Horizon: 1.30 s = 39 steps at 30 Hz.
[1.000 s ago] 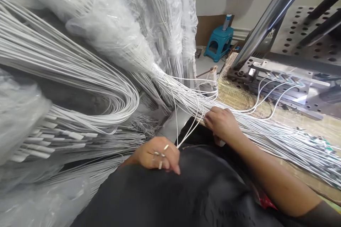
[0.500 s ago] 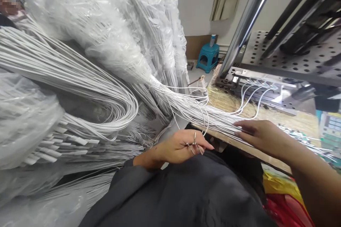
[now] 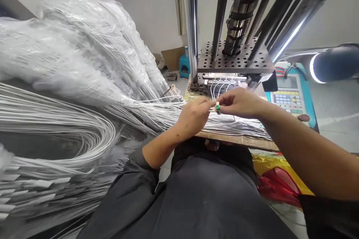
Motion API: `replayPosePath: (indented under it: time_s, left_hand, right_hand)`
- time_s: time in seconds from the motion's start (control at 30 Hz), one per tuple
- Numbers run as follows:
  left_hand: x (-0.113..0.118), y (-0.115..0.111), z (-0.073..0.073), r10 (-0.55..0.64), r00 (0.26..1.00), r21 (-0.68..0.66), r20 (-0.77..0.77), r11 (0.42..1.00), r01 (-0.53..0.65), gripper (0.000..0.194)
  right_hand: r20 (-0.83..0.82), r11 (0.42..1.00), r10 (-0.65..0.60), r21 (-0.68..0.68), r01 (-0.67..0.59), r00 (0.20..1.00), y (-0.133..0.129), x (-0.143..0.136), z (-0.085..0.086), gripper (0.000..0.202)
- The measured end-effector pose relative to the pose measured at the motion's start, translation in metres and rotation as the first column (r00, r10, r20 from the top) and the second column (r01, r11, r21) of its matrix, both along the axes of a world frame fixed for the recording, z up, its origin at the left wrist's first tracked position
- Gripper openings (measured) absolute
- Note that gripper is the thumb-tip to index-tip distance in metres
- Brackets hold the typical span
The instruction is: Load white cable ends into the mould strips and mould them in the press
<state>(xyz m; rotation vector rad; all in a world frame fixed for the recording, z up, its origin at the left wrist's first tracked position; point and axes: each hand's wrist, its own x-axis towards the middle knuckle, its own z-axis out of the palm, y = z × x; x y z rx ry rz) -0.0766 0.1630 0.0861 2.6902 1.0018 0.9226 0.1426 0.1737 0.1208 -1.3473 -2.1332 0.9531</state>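
Note:
My left hand [image 3: 196,115] is closed in a pinch above the bench edge, its fingertips meeting those of my right hand [image 3: 241,103]. Between the two hands is a cable end [image 3: 218,108] with a small green and whitish piece, gripped by my right thumb and fingers. My left fingertips pinch beside it, apparently on the white cable; the exact contact is hidden. Below both hands a thick bundle of white cables [image 3: 224,127] lies along the bench. Just behind the hands, several white cables [image 3: 220,86] run into the fixture [image 3: 207,86] of a press.
The press has a perforated metal plate [image 3: 207,58] and upright steel rods [image 3: 192,26]. Plastic-wrapped cable bundles [image 3: 92,44] pile up on the left. On the right stand a control panel [image 3: 287,99] and a lamp [image 3: 336,63]. A blue stool [image 3: 184,65] is behind.
My view has swung right toward the press. The hands, apart before, have come together over the bundle. A green-tipped cable end now shows between them; metallic tips seen in my left fingers are out of sight.

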Motion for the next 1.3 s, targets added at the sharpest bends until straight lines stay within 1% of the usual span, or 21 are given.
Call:
replayPosePath:
  time_s: [0.07, 0.1, 0.2, 0.27, 0.33, 0.43, 0.57, 0.63, 0.67, 0.77, 0.8, 0.83, 0.9, 0.93, 1.0, 1.03, 1.07, 1.13, 1.2, 1.27, 1.3]
  left_hand:
    - [-0.013, 0.002, 0.018, 0.019, 1.0, 0.067, -0.014, 0.998, -0.018, 0.025]
    - [-0.02, 0.004, 0.027, 0.024, 1.0, 0.1, -0.009, 0.995, -0.023, 0.023]
    - [-0.041, 0.008, 0.049, 0.065, 0.996, 0.175, 0.054, 0.982, -0.073, 0.019]
    - [-0.051, 0.011, 0.059, 0.1, 0.991, 0.186, 0.094, 0.976, -0.116, 0.017]
    - [-0.055, 0.012, 0.062, 0.119, 0.986, 0.173, 0.115, 0.975, -0.138, 0.016]
    - [-0.055, 0.011, 0.06, 0.11, 0.985, 0.147, 0.136, 0.981, -0.13, 0.015]
    - [-0.054, 0.006, 0.057, 0.144, 0.972, 0.12, 0.188, 0.978, -0.168, 0.013]
    - [-0.054, 0.001, 0.054, 0.142, 0.971, 0.087, 0.192, 0.983, -0.161, 0.013]
    - [-0.053, -0.002, 0.052, 0.115, 0.977, 0.067, 0.179, 0.989, -0.128, 0.013]
    - [-0.048, -0.015, 0.042, -0.05, 0.996, -0.029, 0.077, 0.998, 0.052, 0.018]
    - [-0.046, -0.019, 0.038, -0.094, 0.995, -0.073, 0.045, 0.993, 0.097, 0.02]
    - [-0.045, -0.022, 0.034, -0.116, 0.993, -0.116, 0.027, 0.986, 0.118, 0.021]
    - [-0.045, -0.027, 0.026, -0.095, 0.995, -0.179, 0.033, 0.979, 0.099, 0.018]
    - [-0.047, -0.028, 0.022, -0.067, 0.997, -0.198, 0.049, 0.977, 0.075, 0.016]
    - [-0.052, -0.03, 0.014, -0.012, 0.997, -0.238, 0.075, 0.971, 0.03, 0.014]
    - [-0.055, -0.03, 0.009, 0.009, 0.997, -0.267, 0.082, 0.964, 0.013, 0.014]
    - [-0.058, -0.031, 0.006, 0.024, 0.995, -0.295, 0.092, 0.956, 0.004, 0.015]
    - [-0.061, -0.033, 0.002, 0.025, 0.992, -0.335, 0.125, 0.942, 0.018, 0.018]
    - [-0.06, -0.035, 0.007, -0.014, 0.99, -0.36, 0.144, 0.931, 0.066, 0.023]
    - [-0.049, -0.035, 0.022, -0.091, 0.987, -0.364, 0.131, 0.922, 0.134, 0.029]
    - [-0.037, -0.035, 0.032, -0.14, 0.984, -0.354, 0.111, 0.92, 0.171, 0.03]
  right_hand:
    - [-0.056, 0.995, 0.067, -0.069, -0.07, 0.996, -0.001, 0.005, -0.009, 0.03]
    - [-0.063, 0.991, 0.073, -0.108, -0.079, 0.995, -0.002, 0.009, -0.016, 0.032]
    - [0.01, 0.985, 0.022, -0.171, -0.02, 1.0, -0.004, 0.023, -0.043, 0.035]
    - [0.033, 0.992, -0.025, -0.126, 0.029, 0.999, -0.006, 0.033, -0.056, 0.037]
    - [0.028, 0.997, -0.058, -0.048, 0.059, 0.998, -0.009, 0.041, -0.063, 0.036]
    - [-0.001, 0.991, -0.11, 0.073, 0.11, 0.994, -0.016, 0.047, -0.06, 0.035]
    - [-0.105, 0.944, -0.177, 0.264, 0.199, 0.979, -0.027, 0.046, -0.057, 0.038]
    - [-0.17, 0.923, -0.23, 0.275, 0.27, 0.958, -0.032, 0.045, -0.066, 0.037]
    - [-0.193, 0.923, -0.241, 0.256, 0.286, 0.951, -0.034, 0.045, -0.074, 0.035]
    - [-0.198, 0.929, -0.222, 0.255, 0.269, 0.955, -0.036, 0.047, -0.1, 0.026]
    - [-0.209, 0.907, -0.247, 0.295, 0.302, 0.946, -0.035, 0.049, -0.106, 0.024]
    - [-0.235, 0.862, -0.296, 0.351, 0.364, 0.926, -0.034, 0.051, -0.109, 0.024]
    - [-0.291, 0.752, -0.381, 0.455, 0.477, 0.878, -0.031, 0.057, -0.108, 0.024]
    - [-0.286, 0.73, -0.386, 0.486, 0.48, 0.877, -0.03, 0.061, -0.103, 0.024]
    - [-0.24, 0.741, -0.377, 0.502, 0.447, 0.894, -0.031, 0.074, -0.092, 0.024]
    - [-0.223, 0.755, -0.387, 0.48, 0.446, 0.895, -0.034, 0.083, -0.087, 0.024]
    - [-0.199, 0.776, -0.404, 0.443, 0.45, 0.893, -0.04, 0.094, -0.082, 0.025]
    - [-0.099, 0.844, -0.407, 0.339, 0.416, 0.908, -0.059, 0.12, -0.077, 0.026]
    - [0.025, 0.917, -0.343, 0.225, 0.33, 0.939, -0.086, 0.145, -0.077, 0.028]
    - [0.068, 0.946, -0.304, 0.138, 0.293, 0.95, -0.115, 0.163, -0.077, 0.032]
    - [0.076, 0.953, -0.293, 0.107, 0.284, 0.953, -0.127, 0.168, -0.076, 0.034]
